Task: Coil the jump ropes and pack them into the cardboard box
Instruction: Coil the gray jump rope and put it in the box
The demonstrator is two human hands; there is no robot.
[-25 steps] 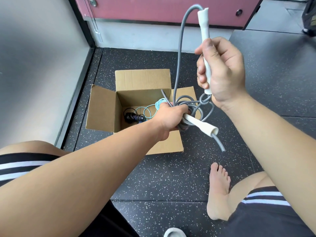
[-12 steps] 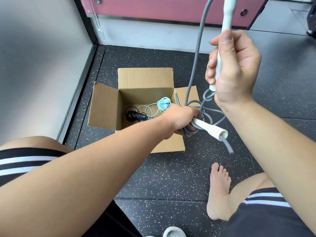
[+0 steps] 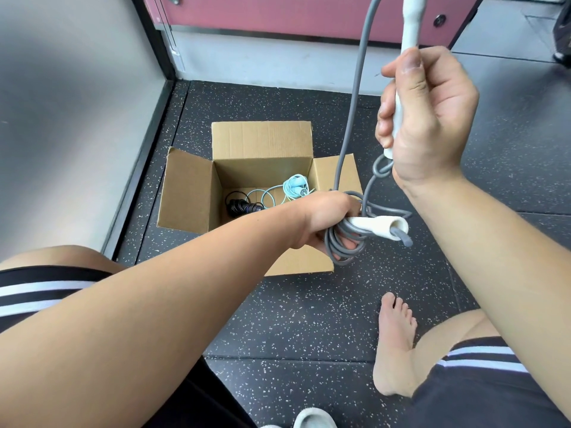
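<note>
Grey coil (image 3: 332, 245), approx. half hid. by left hand (image 3: 324, 214), upper handle (image 3: 411, 26) cropped

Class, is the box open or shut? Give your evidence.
Open: the box has flaps spread outward; a blue rope and a black rope lie visible inside.

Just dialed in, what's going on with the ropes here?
A person is coiling a grey jump rope above the open cardboard box. The left hand grips its coils together with one white handle. The right hand holds the other white handle raised, with the cord running down to the coils. A light blue rope and a black rope lie inside the box; the grey one is not in yet.
</note>
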